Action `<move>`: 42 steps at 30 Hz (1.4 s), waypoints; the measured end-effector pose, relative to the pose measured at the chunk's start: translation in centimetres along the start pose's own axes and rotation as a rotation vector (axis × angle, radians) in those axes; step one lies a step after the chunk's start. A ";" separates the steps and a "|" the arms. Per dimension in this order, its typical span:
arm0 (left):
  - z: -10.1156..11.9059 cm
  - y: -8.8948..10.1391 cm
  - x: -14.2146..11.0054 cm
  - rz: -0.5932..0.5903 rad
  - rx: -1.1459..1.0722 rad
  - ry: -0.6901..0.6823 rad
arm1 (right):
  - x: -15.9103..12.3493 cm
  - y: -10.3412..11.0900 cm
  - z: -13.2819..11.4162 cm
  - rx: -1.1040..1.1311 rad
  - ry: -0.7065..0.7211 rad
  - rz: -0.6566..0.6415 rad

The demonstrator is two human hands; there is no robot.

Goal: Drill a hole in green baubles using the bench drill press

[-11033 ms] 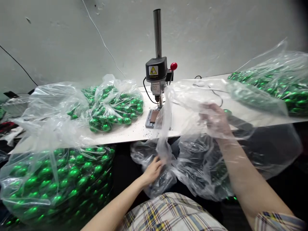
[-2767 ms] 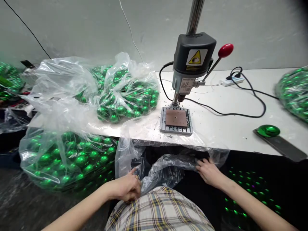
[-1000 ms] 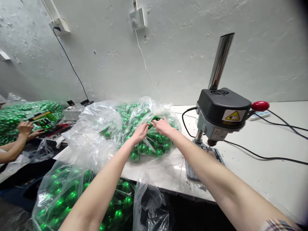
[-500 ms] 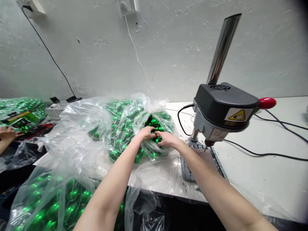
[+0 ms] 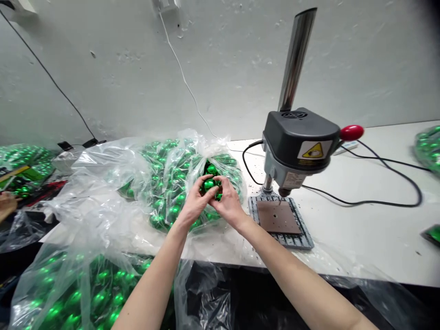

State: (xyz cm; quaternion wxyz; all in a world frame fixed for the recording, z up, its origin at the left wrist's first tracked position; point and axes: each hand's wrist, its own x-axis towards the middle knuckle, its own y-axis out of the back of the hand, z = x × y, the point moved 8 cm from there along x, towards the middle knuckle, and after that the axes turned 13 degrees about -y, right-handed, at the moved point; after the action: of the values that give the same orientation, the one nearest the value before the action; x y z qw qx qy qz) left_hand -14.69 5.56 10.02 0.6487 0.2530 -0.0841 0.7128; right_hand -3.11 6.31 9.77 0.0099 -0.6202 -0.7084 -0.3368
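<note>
The left hand (image 5: 194, 201) and right hand (image 5: 228, 201) curl round a partly hidden green ball (image 5: 209, 184).

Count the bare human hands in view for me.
3. The wearer's left hand and right hand hold a shiny green round ball; a co-worker's bare hand is at the far left edge. Others may be hidden.

Shiny grn ball (image 5: 209, 184) at bag (image 5: 196, 166) opng
</note>
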 end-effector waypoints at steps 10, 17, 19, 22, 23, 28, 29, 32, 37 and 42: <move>0.4 -12.5 -9.1 0.138 -1.059 0.760 | -9.9 27.3 -1.5 0.247 0.543 0.818; -1.7 -16.6 -10.4 0.324 -1.157 0.850 | -1.8 36.4 5.0 0.451 -0.002 0.816; -1.9 -16.6 -10.3 0.322 -1.136 0.844 | -1.1 36.2 5.3 0.431 -0.043 0.767; -2.6 -16.3 -10.2 0.304 -1.086 0.815 | -0.6 35.8 4.6 0.312 0.006 0.729; -3.0 -16.2 -10.1 0.290 -1.057 0.793 | -0.4 35.8 4.5 0.273 0.016 0.730; -4.9 -15.8 -8.6 0.252 -0.832 0.564 | 2.3 36.1 5.7 0.274 -0.027 0.680; -5.2 -15.9 -8.1 0.239 -0.766 0.508 | 3.0 36.0 5.9 0.292 -0.044 0.648; -6.1 -16.3 -6.5 0.198 -0.567 0.373 | 4.8 35.3 6.1 0.311 -0.105 0.528; -7.2 -17.6 -4.2 0.057 -0.305 0.245 | 5.8 33.1 4.8 0.341 -0.092 0.334; -7.6 -18.4 -3.2 -0.075 -0.159 0.143 | 5.5 32.0 4.2 0.405 -0.085 0.295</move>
State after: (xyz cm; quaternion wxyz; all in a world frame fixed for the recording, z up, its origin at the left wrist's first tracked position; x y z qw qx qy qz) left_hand 1.28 8.75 -1.83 0.6975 0.1521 -0.0845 0.6951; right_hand 25.65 13.31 23.77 0.1533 -0.7157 -0.6631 -0.1565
